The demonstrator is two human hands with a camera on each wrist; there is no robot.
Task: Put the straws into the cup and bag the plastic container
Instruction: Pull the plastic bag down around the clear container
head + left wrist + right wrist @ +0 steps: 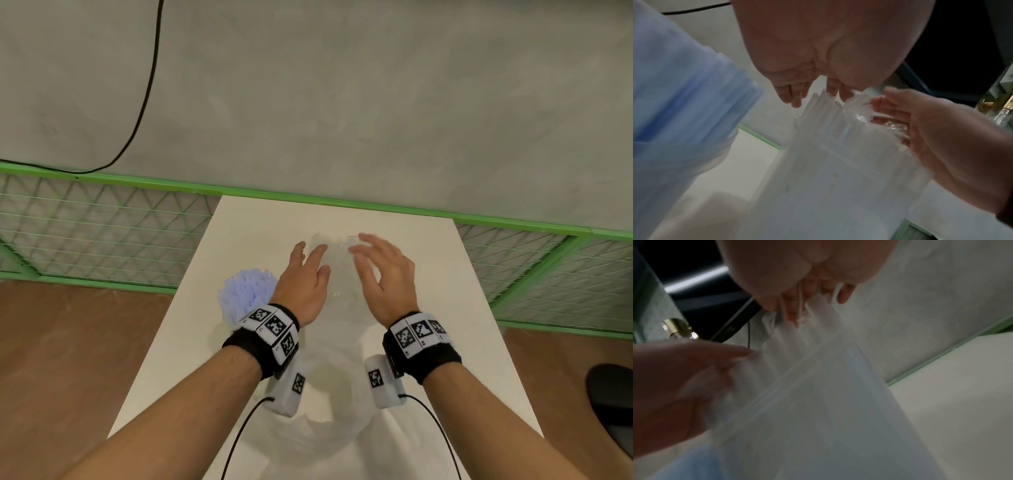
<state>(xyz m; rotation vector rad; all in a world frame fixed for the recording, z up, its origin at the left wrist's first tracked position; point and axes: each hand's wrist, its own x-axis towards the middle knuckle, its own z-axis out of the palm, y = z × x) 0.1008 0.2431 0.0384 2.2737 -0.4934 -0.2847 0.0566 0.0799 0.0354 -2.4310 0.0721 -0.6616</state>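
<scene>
Left hand (306, 278): fingers straight and loosely spread, tips at the left side of the clear straws; whether they touch is unclear.
Right hand (383, 274): fingers extended and slightly bent, apart, at the right side of the same bundle; contact cannot be told in the blur.
Clear straws (825, 116): a bunch of translucent white tubes standing upright between the two hands, in a clear plastic container (842, 186) on the white table (479, 325).
Blue straws (247, 294): a packed bundle standing upright in a clear cup at the table's left edge, just left of the left wrist.
Bag (342, 418): white, thin plastic, lying on the near part of the table under the wrists.
Writing: none readable; the wristbands (416, 334) carry black-and-white square marker codes only.
</scene>
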